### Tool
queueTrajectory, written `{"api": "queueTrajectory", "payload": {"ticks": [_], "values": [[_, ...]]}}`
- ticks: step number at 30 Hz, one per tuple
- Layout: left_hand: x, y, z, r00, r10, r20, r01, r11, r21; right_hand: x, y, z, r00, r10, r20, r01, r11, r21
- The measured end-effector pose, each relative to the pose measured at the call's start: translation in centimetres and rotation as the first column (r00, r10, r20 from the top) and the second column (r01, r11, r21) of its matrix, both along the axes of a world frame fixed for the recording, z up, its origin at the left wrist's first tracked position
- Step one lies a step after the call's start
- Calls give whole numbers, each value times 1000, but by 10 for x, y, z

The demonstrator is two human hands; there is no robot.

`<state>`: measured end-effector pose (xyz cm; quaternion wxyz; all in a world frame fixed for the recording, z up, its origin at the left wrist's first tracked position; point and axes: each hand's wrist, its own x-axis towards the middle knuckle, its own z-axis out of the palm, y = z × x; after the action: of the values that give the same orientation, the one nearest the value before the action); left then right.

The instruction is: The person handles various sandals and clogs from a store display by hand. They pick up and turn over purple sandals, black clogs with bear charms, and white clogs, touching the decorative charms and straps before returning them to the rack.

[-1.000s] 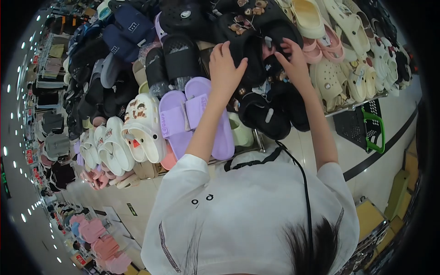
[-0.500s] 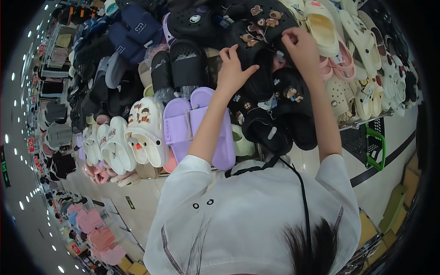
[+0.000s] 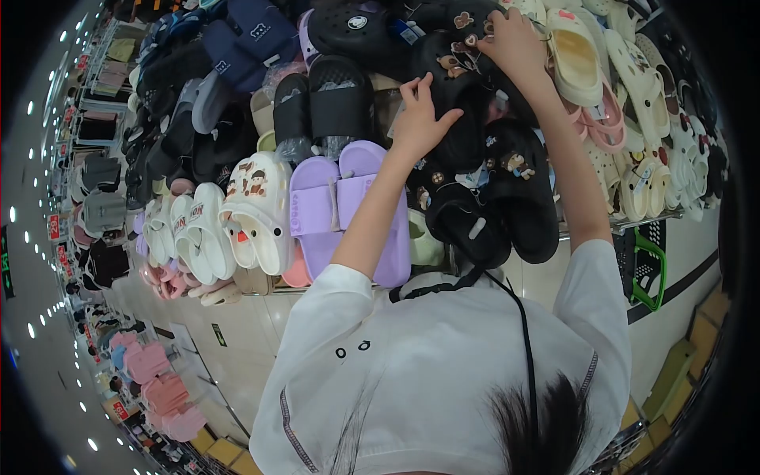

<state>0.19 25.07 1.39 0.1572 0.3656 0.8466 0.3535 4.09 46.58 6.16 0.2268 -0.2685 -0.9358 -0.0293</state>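
Observation:
A pair of black clogs with brown bear charms [image 3: 455, 67] lies at the top middle of the shoe display. Against the near clog's left side rests my left hand [image 3: 421, 123], fingers spread and thumb stretched out over the black foam. My right hand [image 3: 514, 49] reaches across the upper clog, its fingers bent round the part by the bear charms; the fingertips are partly hidden. Just below both hands sits another pair of black clogs with a bear charm [image 3: 518, 186], tags hanging from it. Purple slides [image 3: 348, 210] lie under my left forearm.
White clogs with charms [image 3: 257, 198] and white slippers [image 3: 207, 237] line the left front edge. Black slides [image 3: 342, 99] stand behind the purple ones. Cream clogs [image 3: 574, 59] crowd the right side. A green-handled black basket [image 3: 651, 269] is on the floor at right.
My right hand has moved up and left onto the charm-covered clog. My left hand has shifted slightly right beside it. The whole view has swung a little.

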Motion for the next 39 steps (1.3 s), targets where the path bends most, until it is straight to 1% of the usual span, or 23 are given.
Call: {"api": "queueTrajectory", "payload": {"ticks": [2, 6, 8, 9, 10, 13, 15, 16, 17, 18, 20, 22, 24, 26, 28, 30, 32, 33, 34, 35, 36, 38, 39], "values": [[0, 0, -1, 998, -7, -55, 6, 1000, -18, 1, 7, -4, 994, 93, -58, -97, 994, -55], [1, 0, 0, 1000, -25, -14, 25, 1000, -1, 12, 7, -11, 982, 113, -154, -135, 982, -135], [1, 2, -2, 998, -16, -53, 17, 1000, 12, 20, 7, -14, 921, 216, -324, -248, 967, -61], [1, 3, -1, 998, -26, -55, 27, 999, 17, 24, 3, -14, 881, 206, -427, -272, 957, -100], [2, 2, 0, 999, -23, -35, 23, 1000, 21, 32, -1, -14, 882, 200, -427, -264, 960, -96], [8, -10, 6, 996, -65, -56, 63, 998, -25, 59, -34, -7, 711, 102, -695, -292, 943, -161], [16, -28, 16, 988, -116, -99, 108, 991, -81, 79, -51, -17, 754, 63, -654, -269, 938, -220], [22, -40, 25, 961, -193, -195, 183, 981, -69, 86, -53, -25, 795, 27, -606, -246, 928, -281], [26, -51, 30, 920, -266, -288, 258, 964, -64, 93, -49, -39, 832, 71, -551, -290, 901, -322], [25, -60, 31, 919, -270, -285, 263, 963, -65, 95, -49, -49, 833, 67, -549, -285, 902, -324], [22, -77, 28, 946, -261, -190, 249, 965, -85, 95, -51, -63, 911, 78, -404, -214, 928, -304], [20, -85, 20, 949, -218, -229, 208, 976, -66, 85, -54, -71, 913, 90, -397, -215, 934, -285], [16, -89, 11, 933, -206, -295, 208, 978, -25, 70, -57, -71, 965, 43, -257, -124, 944, -305], [20, -89, 6, 921, -191, -339, 205, 979, 7, 57, -53, -67, 968, 62, -243, -124, 960, -250], [24, -88, 8, 906, -152, -395, 197, 977, 78, 46, -48, -59, 996, 36, -77, -57, 957, -285], [27, -86, 16, 926, -143, -350, 180, 981, 76, 39, -43, -57, 992, 49, -114, -80, 957, -280], [25, -80, 19, 983, -83, -163, 118, 969, 217, 34, -41, -52, 988, 136, -72, -149, 958, -244], [22, -77, 22, 982, -86, -168, 122, 968, 221, 32, -42, -48, 991, 124, -60, -136, 947, -290], [20, -74, 26, 961, -90, -260, 157, 955, 250, 31, -45, -45, 991, 120, -63, -133, 949, -287], [17, -70, 29, 933, -89, -348, 192, 942, 276, 32, -51, -40, 983, 122, -136, -159, 937, -312], [15, -65, 32, 933, -90, -349, 195, 941, 278, 34, -57, -35, 971, 122, -207, -187, 923, -335], [13, -57, 39, 888, -17, -460, 172, 940, 296, 35, -69, -28, 965, 126, -231, -200, 921, -334], [13, -54, 44, 900, 0, -435, 145, 943, 300, 34, -75, -22, 944, 136, -299, -234, 918, -319]]}}
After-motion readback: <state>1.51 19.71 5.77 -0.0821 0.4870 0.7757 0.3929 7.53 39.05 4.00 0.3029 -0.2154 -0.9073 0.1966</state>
